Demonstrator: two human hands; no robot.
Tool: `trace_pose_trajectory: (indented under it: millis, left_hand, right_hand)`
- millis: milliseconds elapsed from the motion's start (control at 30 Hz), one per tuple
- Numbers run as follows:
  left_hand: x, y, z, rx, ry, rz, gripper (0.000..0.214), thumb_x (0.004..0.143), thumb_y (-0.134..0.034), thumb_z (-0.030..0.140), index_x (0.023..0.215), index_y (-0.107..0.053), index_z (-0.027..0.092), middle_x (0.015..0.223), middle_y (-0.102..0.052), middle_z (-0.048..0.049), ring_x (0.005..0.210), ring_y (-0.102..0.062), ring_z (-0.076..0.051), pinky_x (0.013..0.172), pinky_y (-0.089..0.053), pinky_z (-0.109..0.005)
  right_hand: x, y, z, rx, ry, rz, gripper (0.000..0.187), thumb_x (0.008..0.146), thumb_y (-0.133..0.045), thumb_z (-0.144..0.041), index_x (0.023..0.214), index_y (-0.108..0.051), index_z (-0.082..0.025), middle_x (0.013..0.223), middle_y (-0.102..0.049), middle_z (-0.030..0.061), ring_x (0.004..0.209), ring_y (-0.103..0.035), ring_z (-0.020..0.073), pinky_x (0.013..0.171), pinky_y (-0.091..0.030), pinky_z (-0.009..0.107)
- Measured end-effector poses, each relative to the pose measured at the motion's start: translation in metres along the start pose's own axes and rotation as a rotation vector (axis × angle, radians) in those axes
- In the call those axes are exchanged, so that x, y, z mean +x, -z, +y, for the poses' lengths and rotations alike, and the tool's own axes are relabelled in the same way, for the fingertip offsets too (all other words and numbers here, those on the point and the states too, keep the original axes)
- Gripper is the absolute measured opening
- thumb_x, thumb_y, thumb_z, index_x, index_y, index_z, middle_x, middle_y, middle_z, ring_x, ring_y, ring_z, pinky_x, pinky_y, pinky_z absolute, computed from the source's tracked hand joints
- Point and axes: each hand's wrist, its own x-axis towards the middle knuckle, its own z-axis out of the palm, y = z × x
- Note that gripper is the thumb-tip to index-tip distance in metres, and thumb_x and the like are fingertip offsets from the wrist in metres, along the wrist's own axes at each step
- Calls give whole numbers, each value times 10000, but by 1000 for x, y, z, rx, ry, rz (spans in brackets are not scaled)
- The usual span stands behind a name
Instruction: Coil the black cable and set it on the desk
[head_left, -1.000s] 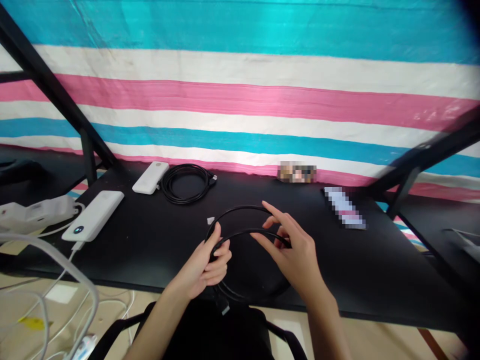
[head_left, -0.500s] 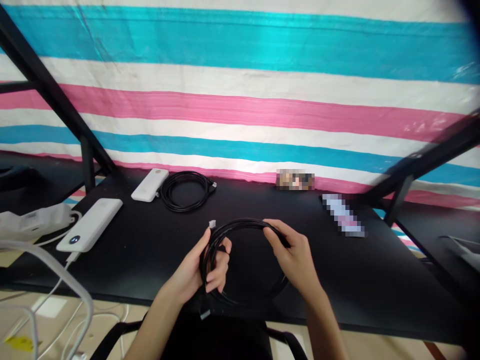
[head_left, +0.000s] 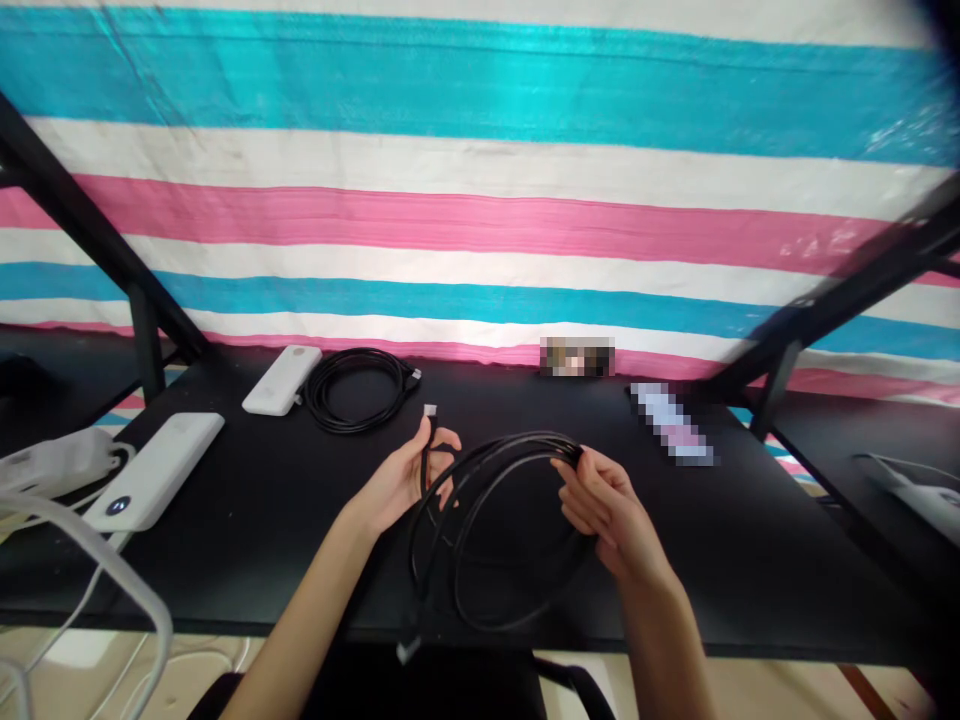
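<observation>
A loosely coiled black cable hangs between my hands over the front of the desk. My right hand is closed around the upper right of the coil, gathering several strands. Against the thumb of my left hand lies one end of the same cable, its pale metal plug pointing up, while the other fingers are partly spread. The cable's other end, with a blurred plug, dangles by the desk's front edge. The loops sag open, apart from each other.
Behind my hands, another coiled black cable lies beside a white power bank. A larger white power bank rests at the left, near white cords. Two pixelated items sit at the back right. Slanted black frame bars flank the black desk.
My left hand has let the bundled loops go and now holds only the plug end. My right hand has shifted its grip, and the loops have spread and sagged.
</observation>
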Motion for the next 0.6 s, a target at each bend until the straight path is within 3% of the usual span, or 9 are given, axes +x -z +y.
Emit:
trace_pose_trajectory:
  millis: [200, 367, 433, 533, 600]
  left_hand:
    - [11, 13, -13, 34, 69, -42, 455, 909, -348, 568, 968, -575, 177, 595, -625, -10, 465, -635, -173, 536, -537, -290]
    - [8, 11, -16, 66, 73, -125, 592, 865, -322, 663, 961, -588, 143, 724, -668, -60, 475, -651, -188, 557, -550, -325]
    - [7, 9, -18, 72, 40, -105, 626, 803, -395, 716, 943, -598, 141, 691, -663, -51, 373, -574, -140, 457, -516, -287]
    - [7, 5, -22, 71, -16, -21, 405, 735, -681, 527, 765, -595, 132, 487, -548, 35, 247, -329, -31, 302, -344, -171]
    - [7, 2, -24, 57, -43, 36, 330, 735, -739, 337, 587, -520, 139, 369, -394, 89, 238, -235, -8, 273, -250, -138]
  right_hand:
    - [3, 5, 6, -167, -57, -39, 367, 810, -629, -504, 673, -548, -172, 459, -181, -114, 384, -95, 28, 343, -97, 153]
    - [10, 5, 15, -396, 14, 96, 370, 787, -624, -536, 741, -625, -169, 464, -250, -85, 374, -182, 42, 335, -112, 183]
    - [12, 4, 18, -464, 56, 167, 374, 771, -638, -530, 801, -665, -158, 468, -291, -72, 376, -221, 49, 330, -131, 188]
    - [13, 1, 24, -481, 87, 224, 392, 770, -634, -529, 837, -685, -146, 466, -317, -69, 371, -253, 49, 322, -156, 185]
    - [14, -3, 28, -461, 72, 242, 402, 777, -626, -531, 858, -688, -142, 451, -329, -73, 355, -266, 46, 317, -163, 182]
